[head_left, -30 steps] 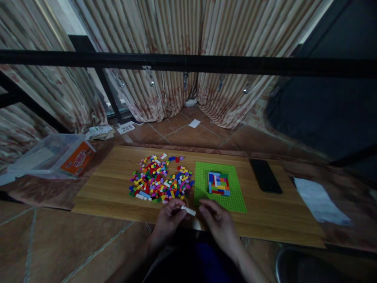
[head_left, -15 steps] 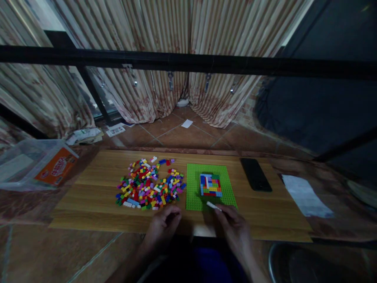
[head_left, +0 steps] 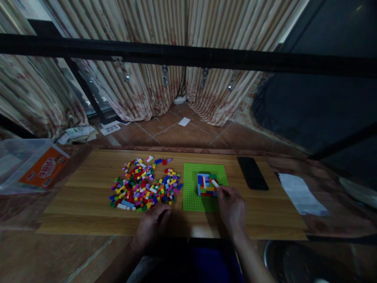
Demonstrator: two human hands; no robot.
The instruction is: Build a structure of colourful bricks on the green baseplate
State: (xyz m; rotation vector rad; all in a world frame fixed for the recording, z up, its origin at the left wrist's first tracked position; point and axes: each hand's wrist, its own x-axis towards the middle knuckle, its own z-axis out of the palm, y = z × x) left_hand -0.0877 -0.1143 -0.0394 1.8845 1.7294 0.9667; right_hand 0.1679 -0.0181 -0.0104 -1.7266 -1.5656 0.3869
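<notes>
My right hand point(head_left: 232, 206) pinches a long white toy brick point(head_left: 215, 183) between thumb and fingertips. The brick is held tilted over the right side of a multicoloured brick build point(head_left: 203, 190); whether they touch I cannot tell. That build, walled with light blue, red and other bricks, sits on a green studded baseplate point(head_left: 190, 202). My left hand point(head_left: 153, 222) rests at the table's near side, fingers curled together, by the front edge of a loose brick pile point(head_left: 144, 186). What those fingers hold, if anything, is hidden.
A black phone point(head_left: 252, 173) lies on the wooden table point(head_left: 79, 212) to the right of the baseplate. White paper point(head_left: 302, 194) lies beyond the right edge. At the left stands a clear plastic box point(head_left: 17, 165) with an orange label. A dark rail point(head_left: 176, 53) crosses behind.
My right hand has carried the white brick forward from the baseplate's near edge to over the build. My left hand has shifted slightly left and closer to the pile. The view has shifted a little.
</notes>
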